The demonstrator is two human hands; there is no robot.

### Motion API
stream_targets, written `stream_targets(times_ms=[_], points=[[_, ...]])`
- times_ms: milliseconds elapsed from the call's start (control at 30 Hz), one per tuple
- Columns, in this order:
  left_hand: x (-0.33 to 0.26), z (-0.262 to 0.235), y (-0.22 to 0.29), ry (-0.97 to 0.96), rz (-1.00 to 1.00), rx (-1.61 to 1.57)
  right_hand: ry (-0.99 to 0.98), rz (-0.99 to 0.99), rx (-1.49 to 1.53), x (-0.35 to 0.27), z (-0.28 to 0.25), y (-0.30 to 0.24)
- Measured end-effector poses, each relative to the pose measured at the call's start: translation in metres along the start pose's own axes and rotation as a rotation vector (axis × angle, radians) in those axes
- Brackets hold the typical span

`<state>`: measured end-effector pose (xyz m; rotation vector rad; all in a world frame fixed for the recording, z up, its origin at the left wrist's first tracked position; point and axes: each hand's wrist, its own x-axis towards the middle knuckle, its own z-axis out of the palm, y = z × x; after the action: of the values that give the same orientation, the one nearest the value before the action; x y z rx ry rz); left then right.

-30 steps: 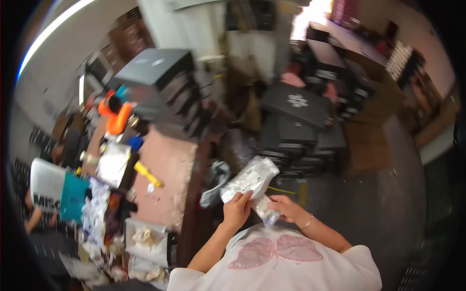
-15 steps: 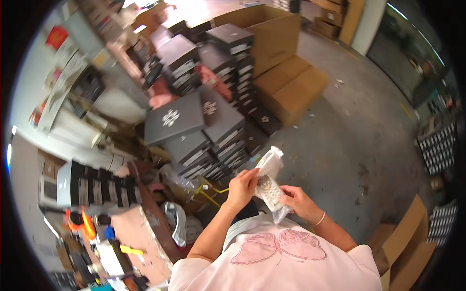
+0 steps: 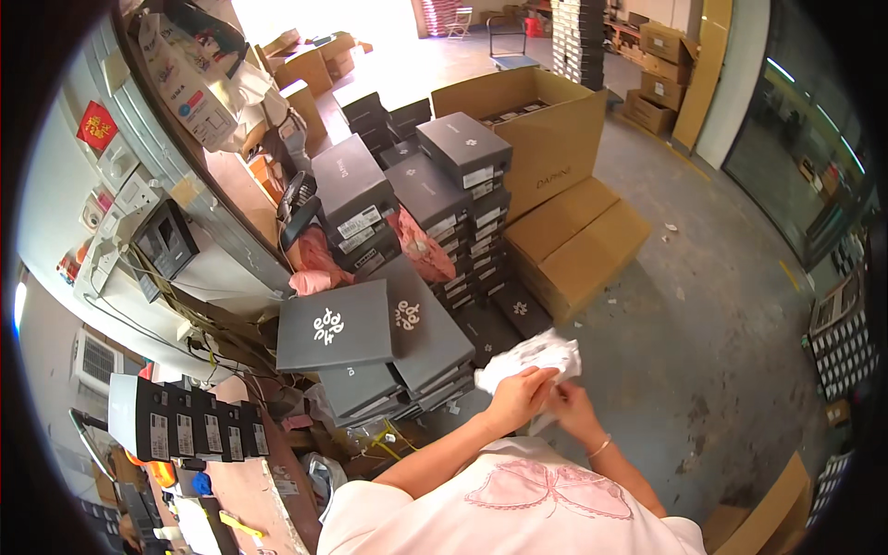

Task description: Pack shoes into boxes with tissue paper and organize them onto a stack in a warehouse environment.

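A crumpled white-wrapped bundle [image 3: 532, 357] is held out in front of my shirt. My left hand [image 3: 520, 401] is closed on its near side, fingers bent over the wrapping. Close against it, my right hand [image 3: 573, 413] has its fingers curled at the bundle's lower right edge; they are slightly blurred. What lies inside the wrapping is hidden now. Just beyond the bundle are stacked dark grey shoe boxes [image 3: 335, 326], the nearest lids bearing a white flower-like mark.
An open cardboard carton [image 3: 518, 139] stands behind the stacks, its flap [image 3: 578, 245] folded down toward me. At left is a worn workbench [image 3: 277, 490] with a row of boxes [image 3: 190, 421]. Another open carton [image 3: 768, 509] is at lower right. Grey floor [image 3: 666, 370] stretches right.
The bundle has turned from upright to more sideways, and its beaded, pale face no longer shows. My hands have drawn together. The view has tilted up, showing more of the room.
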<state>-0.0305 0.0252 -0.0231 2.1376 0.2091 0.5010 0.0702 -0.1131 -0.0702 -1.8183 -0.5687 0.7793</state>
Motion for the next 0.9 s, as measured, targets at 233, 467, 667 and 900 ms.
stream_targets(times_ms=[233,467,667,900], points=[[0.067,0.022,-0.009,-0.089,0.128,0.060,0.072,-0.122,0.789,0.106,-0.020,0.018],[0.117,0.008,-0.050,0.155,-0.168,-0.057,-0.498,0.386,0.991,0.192,-0.036,-0.041],[0.175,0.016,-0.055,0.293,-0.133,0.113,-0.485,-0.084,0.553,0.283,-0.006,-0.017],[0.209,0.019,-0.059,0.557,-0.423,-0.029,-0.857,-0.599,-0.227,0.332,-0.038,-0.050]])
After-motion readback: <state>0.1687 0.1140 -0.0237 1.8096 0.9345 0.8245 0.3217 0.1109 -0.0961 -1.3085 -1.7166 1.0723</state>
